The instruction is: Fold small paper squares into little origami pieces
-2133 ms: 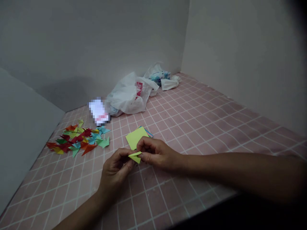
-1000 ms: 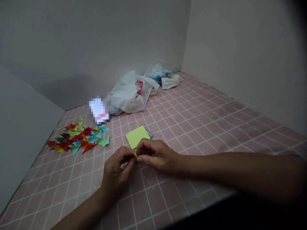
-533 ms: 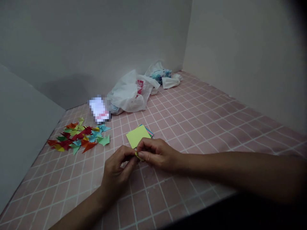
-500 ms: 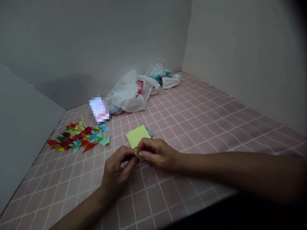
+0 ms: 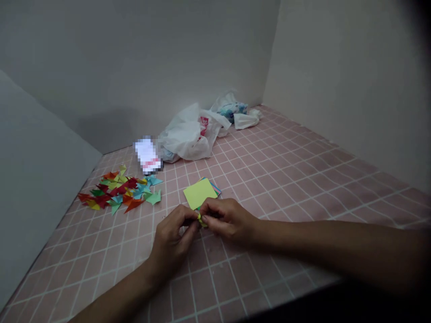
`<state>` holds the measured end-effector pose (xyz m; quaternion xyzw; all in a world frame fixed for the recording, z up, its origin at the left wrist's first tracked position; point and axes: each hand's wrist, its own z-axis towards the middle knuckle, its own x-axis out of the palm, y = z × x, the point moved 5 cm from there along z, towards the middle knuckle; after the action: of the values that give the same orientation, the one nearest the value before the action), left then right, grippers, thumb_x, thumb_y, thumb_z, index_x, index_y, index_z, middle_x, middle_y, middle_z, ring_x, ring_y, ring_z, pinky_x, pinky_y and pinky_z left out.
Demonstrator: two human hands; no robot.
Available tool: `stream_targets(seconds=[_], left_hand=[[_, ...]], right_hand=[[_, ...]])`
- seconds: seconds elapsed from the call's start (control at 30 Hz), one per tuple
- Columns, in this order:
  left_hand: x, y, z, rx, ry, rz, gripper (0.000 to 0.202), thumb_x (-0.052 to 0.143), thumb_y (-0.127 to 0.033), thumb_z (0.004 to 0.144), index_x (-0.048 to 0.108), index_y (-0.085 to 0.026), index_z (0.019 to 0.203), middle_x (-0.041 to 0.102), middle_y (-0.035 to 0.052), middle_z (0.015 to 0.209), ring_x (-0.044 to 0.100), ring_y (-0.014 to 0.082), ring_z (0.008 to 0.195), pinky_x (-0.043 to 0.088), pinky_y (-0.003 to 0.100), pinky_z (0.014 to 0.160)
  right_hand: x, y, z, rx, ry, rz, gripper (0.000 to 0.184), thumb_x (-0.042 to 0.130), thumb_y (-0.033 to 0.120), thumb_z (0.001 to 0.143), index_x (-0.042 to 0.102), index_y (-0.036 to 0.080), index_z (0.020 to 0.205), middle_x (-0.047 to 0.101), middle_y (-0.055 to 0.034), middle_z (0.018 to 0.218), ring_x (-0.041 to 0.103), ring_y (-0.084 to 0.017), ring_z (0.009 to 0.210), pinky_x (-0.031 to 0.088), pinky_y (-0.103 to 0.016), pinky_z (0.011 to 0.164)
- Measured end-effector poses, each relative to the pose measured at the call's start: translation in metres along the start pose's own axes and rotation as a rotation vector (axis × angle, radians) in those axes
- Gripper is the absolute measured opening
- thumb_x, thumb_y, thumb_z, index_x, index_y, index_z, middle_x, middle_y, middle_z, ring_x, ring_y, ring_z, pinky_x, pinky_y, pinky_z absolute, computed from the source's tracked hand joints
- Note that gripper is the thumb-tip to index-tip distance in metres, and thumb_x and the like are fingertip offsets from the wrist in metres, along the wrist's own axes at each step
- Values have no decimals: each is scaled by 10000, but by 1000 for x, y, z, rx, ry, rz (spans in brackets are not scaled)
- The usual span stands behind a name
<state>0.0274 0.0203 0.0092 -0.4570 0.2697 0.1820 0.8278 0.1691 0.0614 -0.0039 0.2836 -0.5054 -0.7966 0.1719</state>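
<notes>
Between my two hands is a small piece of folded yellow paper [image 5: 202, 220], mostly covered by fingers. My left hand [image 5: 177, 233] pinches its left side between thumb and forefinger. On the other side, the thumb and fingers of my right hand [image 5: 230, 220] close on the same paper. Just beyond them lies a stack of square paper [image 5: 200, 193], yellow on top, with blue and pink edges showing at its right. To the left is a heap of folded paper cranes [image 5: 123, 189] in red, orange, yellow, green and blue.
A lit phone [image 5: 147, 154], blurred out, lies behind the cranes. Beside it sits a crumpled white plastic bag [image 5: 188, 134]. Farther back are a blue-patterned packet [image 5: 232, 110] and a small white bag [image 5: 247, 120]. Pale walls border the pink checked cloth [image 5: 269, 179].
The whole scene has shifted slightly right in view as the camera turned. Both hands still pinch the yellow paper, with a small change in finger position.
</notes>
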Motion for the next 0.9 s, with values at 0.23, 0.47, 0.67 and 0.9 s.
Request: stream_targets(seconds=[0.23,0.47,0.67,0.9], left_hand=[[2,-2,-1,-39,-6,7,147,560,-37,844,601,-177,828,617,11,749,612,138,675,491,243,606],[-4,5,-1,-135,-91,-149,87,575,-111,883,610,-185,854,618,14,786,630,151,692,528,278,639],[-10,4,-1,-50,-156,-187,134,597,-66,873,606,-199,875,621,35,918,639,154,809,543,260,668],[-7,-13,3,197,-105,84,209,573,23,856,586,-183,887,629,33,867,623,147,822,511,261,720]], right_hand=[[1,5,-3,-107,-31,-211,77,500,147,831,547,168,773,565,-9,688,482,-111,601,360,-246,570],[-5,-4,-2,133,-206,34,58,514,202,801,505,192,745,517,33,597,479,-98,492,360,-220,466],[-2,-16,2,389,-219,457,89,555,252,759,490,192,766,616,20,657,537,-84,455,424,-215,460],[-2,-11,1,338,-167,420,153,627,275,761,507,192,807,552,45,637,527,-98,490,429,-231,475]])
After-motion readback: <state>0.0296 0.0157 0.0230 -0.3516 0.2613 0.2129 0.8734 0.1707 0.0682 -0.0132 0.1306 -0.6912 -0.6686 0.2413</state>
